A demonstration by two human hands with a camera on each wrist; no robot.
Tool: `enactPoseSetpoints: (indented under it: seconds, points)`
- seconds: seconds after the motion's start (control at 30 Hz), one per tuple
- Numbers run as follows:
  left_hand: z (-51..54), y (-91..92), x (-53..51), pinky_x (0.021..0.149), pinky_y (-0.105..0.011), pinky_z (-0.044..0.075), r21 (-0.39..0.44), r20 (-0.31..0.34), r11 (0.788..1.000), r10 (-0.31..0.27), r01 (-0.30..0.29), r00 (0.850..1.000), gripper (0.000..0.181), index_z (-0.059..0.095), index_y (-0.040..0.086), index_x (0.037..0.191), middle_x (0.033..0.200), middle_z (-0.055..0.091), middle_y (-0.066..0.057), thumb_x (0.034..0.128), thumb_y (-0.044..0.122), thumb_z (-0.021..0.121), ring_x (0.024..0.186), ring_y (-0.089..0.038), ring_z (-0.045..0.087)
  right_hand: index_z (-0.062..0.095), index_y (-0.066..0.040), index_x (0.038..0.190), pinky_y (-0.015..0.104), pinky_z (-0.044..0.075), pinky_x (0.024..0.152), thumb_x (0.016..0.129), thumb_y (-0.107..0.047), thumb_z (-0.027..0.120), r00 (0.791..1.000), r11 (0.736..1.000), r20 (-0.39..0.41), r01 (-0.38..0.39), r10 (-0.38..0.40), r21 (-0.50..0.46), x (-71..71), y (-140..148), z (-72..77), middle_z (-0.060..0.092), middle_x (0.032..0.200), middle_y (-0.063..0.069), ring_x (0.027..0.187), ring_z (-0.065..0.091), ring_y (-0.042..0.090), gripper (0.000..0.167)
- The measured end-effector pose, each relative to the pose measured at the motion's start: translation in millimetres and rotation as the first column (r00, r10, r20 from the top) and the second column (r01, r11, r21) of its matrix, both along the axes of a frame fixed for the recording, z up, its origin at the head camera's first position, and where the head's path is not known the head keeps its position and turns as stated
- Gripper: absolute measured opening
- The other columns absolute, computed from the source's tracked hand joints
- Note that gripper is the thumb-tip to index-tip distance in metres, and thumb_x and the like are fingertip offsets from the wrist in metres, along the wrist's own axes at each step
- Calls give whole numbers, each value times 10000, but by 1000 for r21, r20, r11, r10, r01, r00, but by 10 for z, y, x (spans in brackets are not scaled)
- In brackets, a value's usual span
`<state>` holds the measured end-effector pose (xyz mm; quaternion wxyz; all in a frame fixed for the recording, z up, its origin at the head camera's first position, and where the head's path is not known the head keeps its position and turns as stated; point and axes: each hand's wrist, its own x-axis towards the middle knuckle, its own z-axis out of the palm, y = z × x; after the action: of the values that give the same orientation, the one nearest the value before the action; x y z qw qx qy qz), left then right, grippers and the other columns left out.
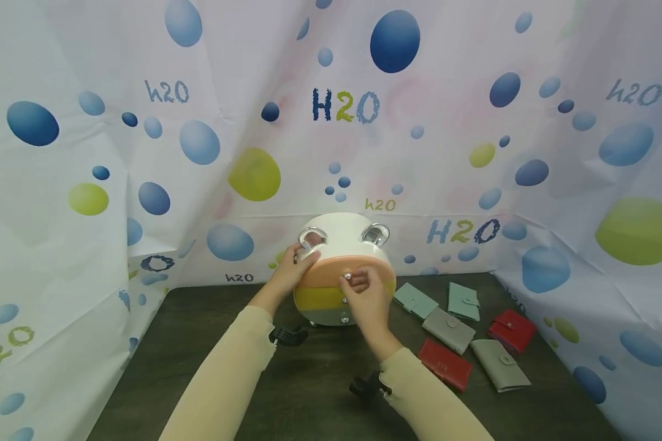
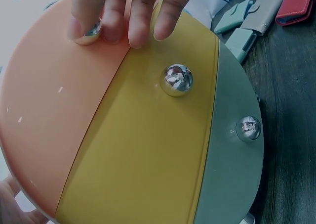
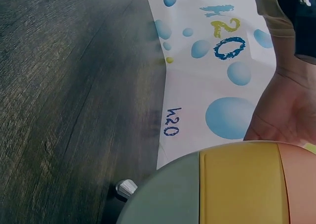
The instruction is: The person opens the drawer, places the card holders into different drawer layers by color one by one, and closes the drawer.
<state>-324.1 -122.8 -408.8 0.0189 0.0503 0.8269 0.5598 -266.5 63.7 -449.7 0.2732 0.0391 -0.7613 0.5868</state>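
Note:
A small rounded drawer box (image 1: 342,229) with a white body stands on the dark table. Its front has an orange top drawer (image 2: 54,85), a yellow middle drawer (image 2: 133,145) and a grey-green bottom drawer (image 2: 229,169), all looking closed. Each drawer bears a round silver knob, and two silver rings sit on top. My left hand (image 1: 288,275) grips the box's upper left side, thumb toward the front. With thumb and fingers my right hand (image 1: 371,300) pinches the top drawer's knob (image 2: 90,34). In the right wrist view the right hand is out of sight.
To the right of the box lie several card wallets: two mint ones (image 1: 415,300), a grey one (image 1: 448,331), a grey-green one (image 1: 500,365) and two red ones (image 1: 445,365). Behind and beside the table (image 1: 303,386) hangs a white curtain (image 1: 331,141) printed with bubbles.

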Motion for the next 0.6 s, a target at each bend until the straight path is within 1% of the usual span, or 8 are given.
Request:
enactPoseSetpoints:
  seconds: [0.13, 0.27, 0.47, 0.6]
  points:
    - [-3, -4, -16, 1168, -565, 250, -14, 10, 1000, 8, -8, 1000, 869, 236, 97, 1560, 1606, 244, -202, 933, 586, 586, 1467, -370, 257, 628, -92, 977, 265, 554, 643, 855, -180, 814, 999, 999, -25, 27, -26, 42, -17, -24, -12, 693, 854, 22, 733, 650, 154, 239]
    - [16, -8, -16, 1169, -566, 247, -7, 27, 1000, 12, -12, 1000, 869, 237, 102, 1562, 1607, 241, -209, 928, 575, 597, 1468, -376, 252, 622, -100, 960, 264, 554, 623, 871, -193, 797, 998, 996, -36, 53, -50, 76, -31, -46, -21, 686, 842, 8, 712, 652, 141, 217]
    - [39, -1, -3, 1163, -566, 260, -3, 37, 1000, 11, -11, 999, 877, 244, 106, 1562, 1601, 259, -206, 917, 572, 613, 1462, -379, 266, 610, -96, 925, 273, 555, 585, 870, -178, 780, 998, 994, -16, 66, -65, 84, -42, -59, -20, 685, 804, 5, 662, 650, 141, 197]
    - [37, -5, 2, 1166, -569, 252, -10, 42, 1000, 14, -13, 999, 871, 242, 123, 1562, 1605, 251, -200, 918, 582, 607, 1465, -380, 261, 603, -83, 907, 281, 553, 584, 860, -165, 783, 998, 994, -20, 62, -60, 90, -48, -57, -10, 695, 784, 17, 648, 645, 150, 203]
